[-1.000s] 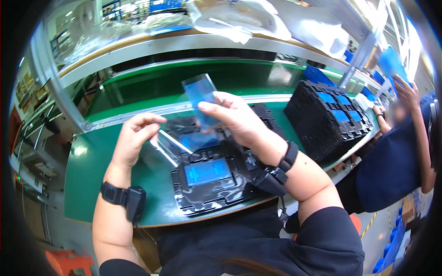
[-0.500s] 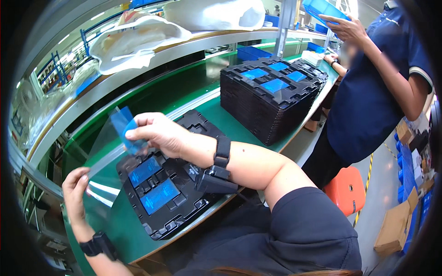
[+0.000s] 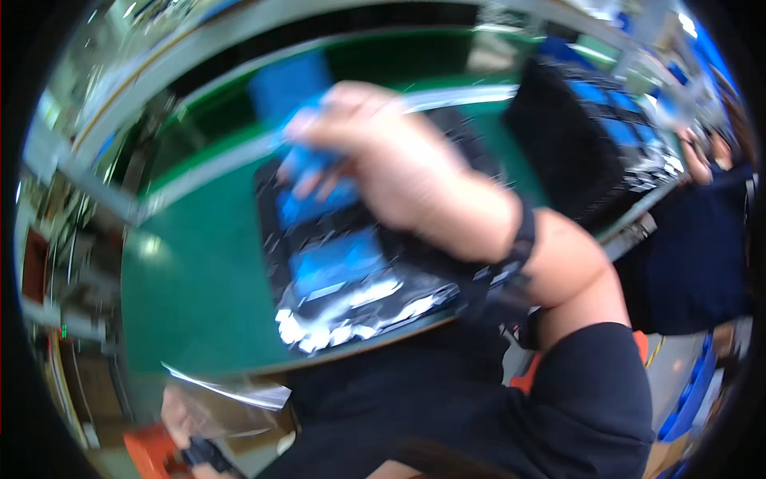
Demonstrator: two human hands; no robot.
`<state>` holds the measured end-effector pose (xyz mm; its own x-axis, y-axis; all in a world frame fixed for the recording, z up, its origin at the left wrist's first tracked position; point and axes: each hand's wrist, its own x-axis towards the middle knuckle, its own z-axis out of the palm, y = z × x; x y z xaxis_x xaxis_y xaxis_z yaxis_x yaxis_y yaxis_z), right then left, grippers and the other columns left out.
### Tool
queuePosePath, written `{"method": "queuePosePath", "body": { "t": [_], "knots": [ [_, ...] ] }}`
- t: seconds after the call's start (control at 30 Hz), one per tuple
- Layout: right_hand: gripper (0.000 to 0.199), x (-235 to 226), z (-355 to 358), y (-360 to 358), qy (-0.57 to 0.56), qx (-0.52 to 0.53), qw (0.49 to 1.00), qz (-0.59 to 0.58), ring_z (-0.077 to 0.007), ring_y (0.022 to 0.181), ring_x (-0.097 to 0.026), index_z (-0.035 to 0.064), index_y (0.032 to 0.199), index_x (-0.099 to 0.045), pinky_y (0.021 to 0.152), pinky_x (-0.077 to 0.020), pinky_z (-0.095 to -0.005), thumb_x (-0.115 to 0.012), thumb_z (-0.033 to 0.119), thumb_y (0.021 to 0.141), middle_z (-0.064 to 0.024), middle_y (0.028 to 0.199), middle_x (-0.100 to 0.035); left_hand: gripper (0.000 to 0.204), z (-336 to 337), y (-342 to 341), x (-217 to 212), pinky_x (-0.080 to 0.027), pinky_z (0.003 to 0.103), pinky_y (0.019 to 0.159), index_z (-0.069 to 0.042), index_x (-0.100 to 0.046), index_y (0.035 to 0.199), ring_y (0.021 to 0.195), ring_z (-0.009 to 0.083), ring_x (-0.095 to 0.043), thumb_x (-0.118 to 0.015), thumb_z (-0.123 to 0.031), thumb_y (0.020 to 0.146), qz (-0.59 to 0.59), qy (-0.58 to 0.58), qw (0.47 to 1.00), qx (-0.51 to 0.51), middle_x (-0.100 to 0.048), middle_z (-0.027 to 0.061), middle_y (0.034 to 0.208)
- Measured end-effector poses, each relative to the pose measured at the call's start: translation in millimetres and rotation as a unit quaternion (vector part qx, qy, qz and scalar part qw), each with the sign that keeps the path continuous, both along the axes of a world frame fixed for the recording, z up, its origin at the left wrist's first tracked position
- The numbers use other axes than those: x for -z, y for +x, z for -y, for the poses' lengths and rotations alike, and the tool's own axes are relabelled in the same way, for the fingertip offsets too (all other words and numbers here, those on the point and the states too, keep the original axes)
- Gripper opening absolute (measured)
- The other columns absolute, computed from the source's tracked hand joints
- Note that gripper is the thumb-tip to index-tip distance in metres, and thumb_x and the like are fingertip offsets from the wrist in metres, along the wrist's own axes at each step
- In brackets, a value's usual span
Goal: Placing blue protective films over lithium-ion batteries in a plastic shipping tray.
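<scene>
The picture is blurred by motion. My right hand (image 3: 391,160) is over the far end of a black moulded tray (image 3: 351,311) on the green table, its fingers closed on a flat blue part (image 3: 315,172). More blue parts (image 3: 335,263) lie in the tray's pockets. My left hand (image 3: 187,415) is low at the bottom left, below the table's front edge, holding a clear plastic film (image 3: 231,391). A black band sits on each wrist.
A tall stack of black trays with blue parts (image 3: 582,136) stands at the right of the green table (image 3: 191,271). A person in dark blue (image 3: 694,239) stands at the far right. A metal shelf rail (image 3: 159,88) runs behind the table.
My right hand has brought the blue part down over the tray. My left hand has dropped below the table edge with the clear film. The view swung and blurred.
</scene>
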<state>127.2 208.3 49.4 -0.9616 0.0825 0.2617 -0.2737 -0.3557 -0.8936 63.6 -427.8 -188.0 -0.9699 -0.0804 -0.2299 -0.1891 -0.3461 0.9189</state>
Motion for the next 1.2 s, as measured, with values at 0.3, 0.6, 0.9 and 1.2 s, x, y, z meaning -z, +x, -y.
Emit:
{"method": "queuePosePath", "body": {
  "t": [0.3,0.6,0.9,1.2],
  "knots": [
    [0.037,25,-42,-11,0.057,0.008,0.998,0.041,-0.0185,0.088,-0.054,0.0004,0.123,-0.049,0.077,-0.0412,-0.0274,-0.054,0.018,0.09,-0.0132,0.107,-0.056,0.02,-105,64,-63,-0.033,0.019,0.045,-0.001,-0.059,0.093,0.051,0.003,-0.044,-0.062,-0.018,0.084,0.17,-0.135,0.923,0.317,-0.052,-0.0032,0.065],
    [0.03,19,-43,-19,0.047,-0.04,0.995,0.081,-0.0193,0.081,-0.056,-0.0064,0.112,-0.05,0.078,-0.0432,-0.0312,-0.05,0.016,0.092,-0.0161,0.095,-0.056,0.017,-4,110,143,-0.043,0.031,0.04,-0.005,-0.061,0.072,0.047,0.0152,-0.055,-0.058,-0.019,0.082,0.398,-0.414,0.817,0.041,-0.059,0.0047,0.06],
    [0.036,29,-141,-26,0.031,0.009,0.998,0.057,-0.0307,0.115,-0.046,-0.0079,0.126,-0.037,0.105,-0.0324,-0.0431,-0.038,0.009,0.094,-0.0256,0.13,-0.039,0.071,-14,98,164,-0.043,0.041,0.091,0.007,-0.046,0.122,0.109,0.0343,-0.054,-0.058,-0.049,0.08,0.369,-0.544,0.732,-0.181,-0.055,0.0242,0.116],
    [0.039,22,-108,-22,0.063,0.045,0.996,0.049,-0.021,0.099,-0.05,-0.0056,0.129,-0.04,0.089,-0.0383,-0.0316,-0.041,0.013,0.095,-0.0161,0.115,-0.051,0.061,-87,103,161,-0.046,0.034,0.083,0.006,-0.054,0.117,0.095,0.0249,-0.06,-0.07,-0.035,0.074,0.396,-0.457,0.752,0.262,-0.063,0.0163,0.107]
  ]
}}
